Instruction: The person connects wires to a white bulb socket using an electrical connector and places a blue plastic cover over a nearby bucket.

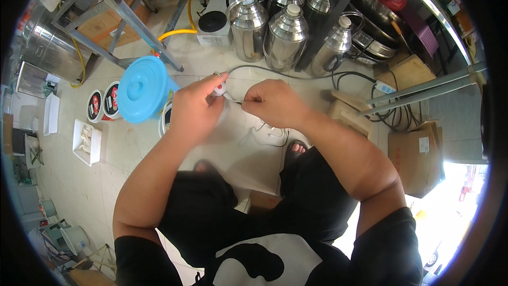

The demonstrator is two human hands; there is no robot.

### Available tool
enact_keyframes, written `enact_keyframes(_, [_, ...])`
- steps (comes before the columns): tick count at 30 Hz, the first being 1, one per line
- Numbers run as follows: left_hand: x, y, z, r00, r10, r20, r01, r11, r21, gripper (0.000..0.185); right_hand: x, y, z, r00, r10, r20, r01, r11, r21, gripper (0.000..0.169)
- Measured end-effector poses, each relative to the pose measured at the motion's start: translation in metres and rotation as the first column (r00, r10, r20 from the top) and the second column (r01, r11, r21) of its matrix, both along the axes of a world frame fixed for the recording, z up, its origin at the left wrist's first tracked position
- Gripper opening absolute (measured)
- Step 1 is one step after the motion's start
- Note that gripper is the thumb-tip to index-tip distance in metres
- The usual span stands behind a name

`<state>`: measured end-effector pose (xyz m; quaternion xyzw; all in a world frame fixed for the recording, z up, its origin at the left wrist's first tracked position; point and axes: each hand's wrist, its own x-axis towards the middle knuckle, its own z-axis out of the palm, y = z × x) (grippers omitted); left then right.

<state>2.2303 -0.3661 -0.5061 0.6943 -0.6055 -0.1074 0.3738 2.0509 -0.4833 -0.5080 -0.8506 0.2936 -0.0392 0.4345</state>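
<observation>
My left hand holds a small round white device with a red spot between thumb and fingers. A metal ring shows at the top of that grip; whether it belongs to the device or sits on a finger is unclear. From the device a short pale cord runs across to my right hand, whose thumb and forefinger pinch it. Below the right hand hangs or lies a thin white cable with loops and a small plug-like end. Its link to the pinched cord is hidden by the fingers.
A blue lidded bucket stands left of my hands, beside tubs and a white tray. Several steel canisters stand ahead. A black cable crosses the floor to a power strip. A cardboard box is at right.
</observation>
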Motion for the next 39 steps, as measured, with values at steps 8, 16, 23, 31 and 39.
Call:
enact_keyframes(8, [-0.001, 0.0, -0.001, 0.999, 0.014, -0.045, -0.011, 0.998, 0.064, 0.046, -0.001, -0.004, -0.009, 0.999, 0.048, -0.017, -0.048, 0.998, -0.028, 0.027])
enact_keyframes(16, [-0.002, 0.0, -0.001, 0.995, 0.025, -0.096, -0.015, 0.994, 0.11, 0.046, -0.001, -0.004, -0.004, 0.992, 0.077, -0.096, -0.076, 0.997, 0.016, 0.028])
enact_keyframes(23, [-0.002, -0.001, -0.004, 0.997, 0.012, -0.077, -0.002, 0.992, 0.125, 0.045, -0.002, -0.005, -0.003, 0.989, 0.106, -0.102, -0.103, 0.994, 0.035, 0.028])
enact_keyframes(31, [0.001, -0.002, -0.008, 0.991, 0.048, -0.121, -0.029, 0.988, 0.155, 0.041, -0.004, -0.007, -0.006, 0.99, 0.114, -0.081, -0.113, 0.994, 0.011, 0.029])
enact_keyframes(39, [0.001, -0.005, -0.018, 0.989, 0.054, -0.137, -0.03, 0.984, 0.175, 0.038, -0.006, -0.007, -0.005, 0.994, 0.095, -0.053, -0.094, 0.995, 0.02, 0.029])
